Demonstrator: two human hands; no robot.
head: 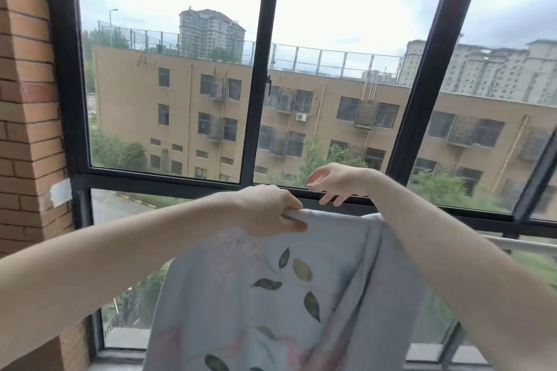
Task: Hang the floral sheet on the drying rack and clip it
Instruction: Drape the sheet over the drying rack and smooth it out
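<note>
The floral sheet (pixel 289 295), pale blue-grey with green leaves and faint pink flowers, hangs down the middle of the view. My left hand (pixel 271 211) pinches its top edge in a closed grip. My right hand (pixel 334 182) hovers just above and behind that edge, fingers loosely apart and holding nothing; its forearm crosses in front of the sheet's right side. A white bar of the drying rack (pixel 524 245) shows at the right, running behind my right arm toward the sheet. Whether the sheet lies over the bar is hidden. No clip is in view.
A large window with dark frames (pixel 259 99) fills the space ahead, with buildings and trees outside. A brick wall (pixel 27 129) stands at the left, with a strip of tape (pixel 60 193) on its edge. The window sill runs along the bottom.
</note>
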